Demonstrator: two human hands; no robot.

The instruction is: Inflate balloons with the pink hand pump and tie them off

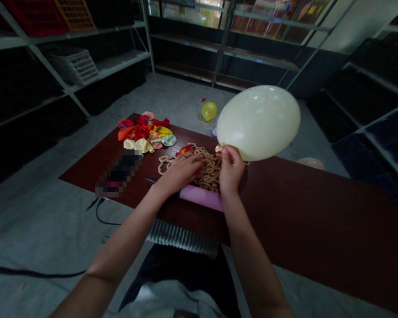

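Observation:
A pale yellow inflated balloon (258, 121) floats just above the dark red table (301, 212). My right hand (230, 170) pinches its neck, fingers closed. My left hand (182, 170) rests on a pile of beige cord loops (210, 170), its fingers curled into the loops. A pink cylinder, perhaps a pump (202, 197), lies at the table's near edge below both hands. A small red item (185, 150) lies beside the cord pile.
A heap of flat balloons in red, orange, yellow and green (146, 132) lies at the table's far left. A small yellow balloon (208, 111) sits on the grey floor beyond. Metal shelves (86, 57) line the walls, and a cable (102, 212) trails on the floor.

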